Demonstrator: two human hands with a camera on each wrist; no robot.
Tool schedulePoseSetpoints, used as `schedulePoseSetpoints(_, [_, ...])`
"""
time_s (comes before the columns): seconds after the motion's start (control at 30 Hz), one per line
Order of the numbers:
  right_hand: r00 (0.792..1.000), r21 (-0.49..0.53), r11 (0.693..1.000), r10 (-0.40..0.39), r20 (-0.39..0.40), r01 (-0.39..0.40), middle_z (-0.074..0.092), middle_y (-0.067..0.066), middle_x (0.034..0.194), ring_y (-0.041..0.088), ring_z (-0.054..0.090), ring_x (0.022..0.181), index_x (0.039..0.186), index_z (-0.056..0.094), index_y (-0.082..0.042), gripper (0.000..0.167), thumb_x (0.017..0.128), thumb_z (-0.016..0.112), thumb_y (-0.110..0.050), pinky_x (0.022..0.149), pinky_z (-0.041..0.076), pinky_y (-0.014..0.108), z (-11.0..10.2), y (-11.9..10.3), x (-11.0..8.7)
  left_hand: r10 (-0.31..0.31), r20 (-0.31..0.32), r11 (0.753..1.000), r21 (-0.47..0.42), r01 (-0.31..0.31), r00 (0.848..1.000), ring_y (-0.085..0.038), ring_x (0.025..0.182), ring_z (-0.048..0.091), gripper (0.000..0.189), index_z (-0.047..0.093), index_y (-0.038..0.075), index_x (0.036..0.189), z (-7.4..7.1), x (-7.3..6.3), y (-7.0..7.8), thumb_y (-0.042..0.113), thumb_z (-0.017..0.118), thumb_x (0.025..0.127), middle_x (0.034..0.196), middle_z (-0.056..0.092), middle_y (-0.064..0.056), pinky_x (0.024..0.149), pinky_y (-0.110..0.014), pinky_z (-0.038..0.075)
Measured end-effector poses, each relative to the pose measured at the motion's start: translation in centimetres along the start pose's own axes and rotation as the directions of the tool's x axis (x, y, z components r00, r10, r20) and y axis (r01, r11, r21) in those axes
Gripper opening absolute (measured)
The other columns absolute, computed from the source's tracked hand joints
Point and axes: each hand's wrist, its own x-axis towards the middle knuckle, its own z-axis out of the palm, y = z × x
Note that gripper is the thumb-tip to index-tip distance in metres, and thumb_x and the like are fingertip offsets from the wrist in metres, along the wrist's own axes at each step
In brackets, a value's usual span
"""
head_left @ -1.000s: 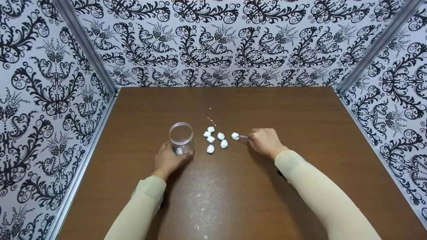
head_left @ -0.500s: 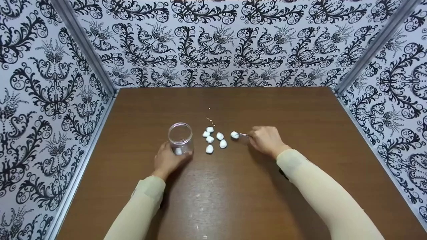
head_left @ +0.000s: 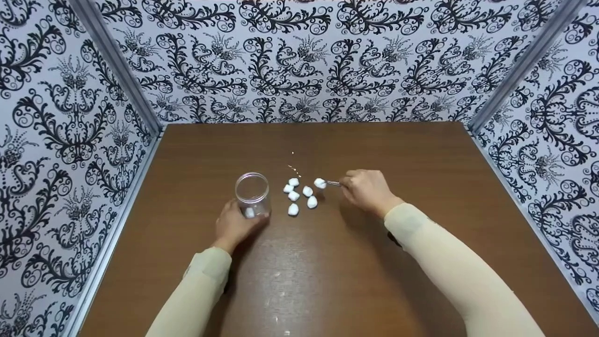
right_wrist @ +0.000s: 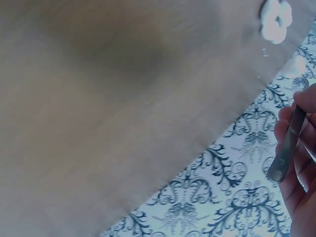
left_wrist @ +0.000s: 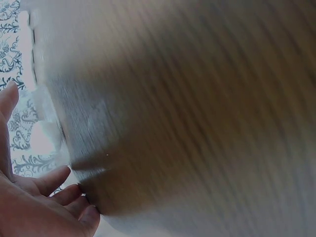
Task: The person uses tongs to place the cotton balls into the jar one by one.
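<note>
My left hand (head_left: 234, 225) grips the lower part of a clear, lidless jar (head_left: 263, 206), which stands upright. One cotton ball (head_left: 250, 213) shows inside it, near the bottom. In the left wrist view the fingers (left_wrist: 53, 181) lie along the jar, its ball a bright white blur. My right hand (head_left: 368, 191) pinches metal tweezers (head_left: 332, 183), whose tips hold a cotton ball (head_left: 319, 183) over the table, its shadow just below. The right wrist view shows the tweezers' broad end (right_wrist: 281, 165) between thumb and fingers. Several loose cotton balls (head_left: 293, 195) lie between the hands.
A brown wooden table (head_left: 299, 271) carries everything. Small pale specks (head_left: 295, 169) lie behind the loose balls. Patterned panels (head_left: 309, 61) with grey metal edges close off the back and both sides.
The right hand with the tweezers has lifted the cotton ball off the table and moved it left and away from me, toward the loose balls. The left hand and jar stay put.
</note>
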Motion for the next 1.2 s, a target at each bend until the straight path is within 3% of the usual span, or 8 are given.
schedulePoseSetpoints(0.43, [0.996,-0.003,0.997,-0.075,-0.037,0.075,0.062,-0.002,0.075,0.022,0.063,0.063,0.086,0.075,-0.012,0.009,0.086,0.066,-0.014,0.046,0.048,0.041,-1.5,-2.5,3.8,0.011,-0.007,1.0,0.0,-0.011,1.0,-0.041,0.127,0.047,0.095,0.047,0.0,0.142,0.4,0.1,-0.6,0.056,0.08,0.074,0.141,0.049,-0.021,0.103,-0.06,0.033])
schedulePoseSetpoints(0.87, [0.987,0.004,0.99,-0.138,-0.083,0.139,0.062,-0.003,0.077,0.017,0.06,0.065,0.089,0.076,-0.015,0.009,0.088,0.068,-0.018,0.046,0.047,0.036,-2.6,-7.0,8.7,0.016,-0.019,1.0,-0.003,-0.016,1.0,-0.039,0.126,0.049,0.094,0.049,0.001,0.142,0.2,0.3,-0.6,0.056,0.081,0.073,0.14,0.051,-0.02,0.103,-0.058,0.034])
schedulePoseSetpoints(1.2, [0.982,0.031,0.984,-0.172,-0.079,0.175,0.064,-0.002,0.078,0.017,0.06,0.065,0.086,0.075,-0.014,0.011,0.088,0.065,-0.019,0.048,0.049,0.036,-1.3,-9.6,9.6,0.012,-0.027,1.0,-0.009,-0.012,1.0,-0.039,0.122,0.052,0.09,0.052,0.001,0.139,0.0,0.0,-0.1,0.054,0.083,0.073,0.136,0.054,-0.019,0.101,-0.058,0.036])
